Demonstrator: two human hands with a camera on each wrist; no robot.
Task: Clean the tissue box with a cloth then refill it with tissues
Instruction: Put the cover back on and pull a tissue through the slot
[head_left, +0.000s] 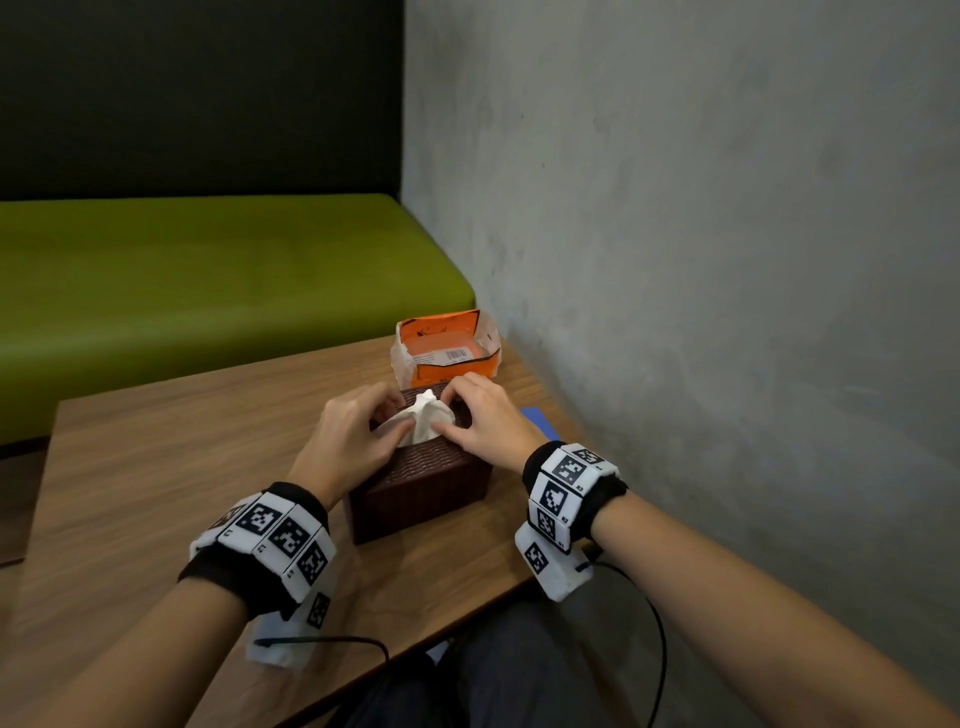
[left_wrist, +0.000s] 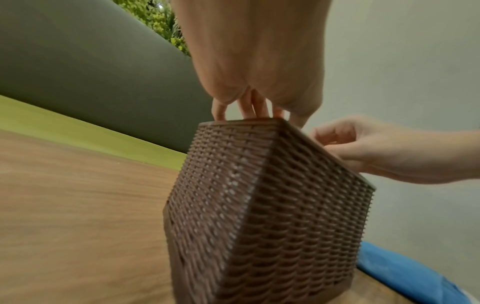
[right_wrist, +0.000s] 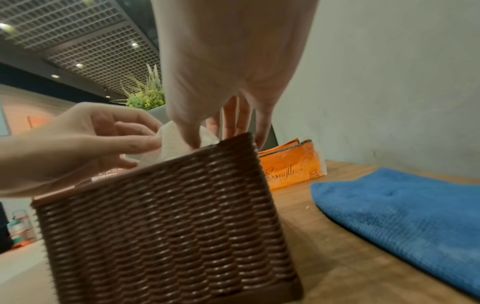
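**Tissue tuft up through the box top, both hands on it**

A wooden table (head_left: 156, 467) fills the lower half of my head view, set against a grey wall on the right with a green bench behind. The box (head_left: 421, 488) sits at frame centre, near the table's right edge, upright on its base. It is a brown woven-pattern cube, ribbed on every side I can see, with a slot in the top.

What the next move turns on, as I read it: the tissue (head_left: 426, 421) stands straight up out of the top, directly between my two hands, so the pull or tuck runs vertically along the box's upright axis. Neither hand is nearer; they meet over the opening from left and right of the frame.

My left hand (head_left: 353, 431) has its thumb laid against the tissue's left flank and fingers curled onto the box top. My right hand (head_left: 478, 415) has thumb and forefinger closing on the tissue's right side, the other fingers bent over the far rim. From the right wrist view the white peak is crumpled and soft.

The blue cloth (right_wrist: 402, 205) lies flat to the right of the box, untouched. The orange pack (head_left: 452, 348) stands open just behind it, so I judge the refill nearly done
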